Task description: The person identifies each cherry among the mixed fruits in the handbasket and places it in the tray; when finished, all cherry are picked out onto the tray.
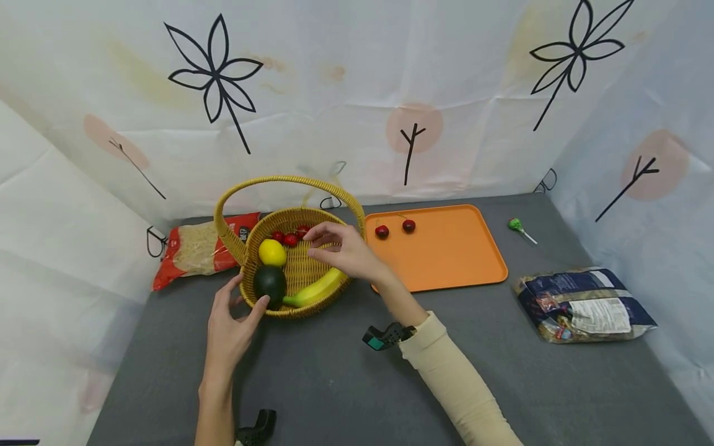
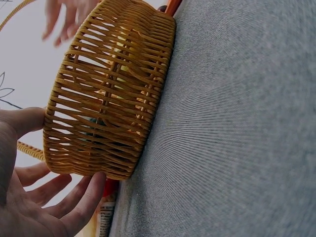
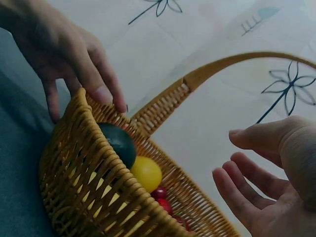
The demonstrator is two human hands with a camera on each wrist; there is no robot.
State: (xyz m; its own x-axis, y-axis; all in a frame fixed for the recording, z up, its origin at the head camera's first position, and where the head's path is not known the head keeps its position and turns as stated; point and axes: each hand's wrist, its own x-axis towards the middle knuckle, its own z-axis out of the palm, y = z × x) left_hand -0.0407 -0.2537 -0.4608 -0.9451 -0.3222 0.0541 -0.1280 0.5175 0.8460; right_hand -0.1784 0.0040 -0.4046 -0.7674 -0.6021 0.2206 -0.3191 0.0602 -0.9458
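Note:
A yellow wicker basket (image 1: pixel 298 267) with a tall arched handle stands at the back left of the table. Inside it lie a dark green round fruit (image 1: pixel 270 285), a yellow lemon-like fruit (image 1: pixel 272 253), a banana (image 1: pixel 317 290) and several small red fruits (image 1: pixel 290 240). My left hand (image 1: pixel 231 322) holds the basket's left side, thumb at the rim and fingers along the outer wall (image 2: pixel 106 98). Over the basket's right part hovers my right hand (image 1: pixel 346 251), its fingers loosely bent with nothing between them; the right wrist view shows it apart from the basket.
An orange tray (image 1: pixel 440 254) with two dark cherries (image 1: pixel 409 226) lies right of the basket. Farther right are a green lollipop (image 1: pixel 515 225) and a dark blue bag (image 1: pixel 586 306). A red bag (image 1: pixel 195 248) lies behind the basket's left side. White printed cloth (image 1: pixel 346 93) encloses the table.

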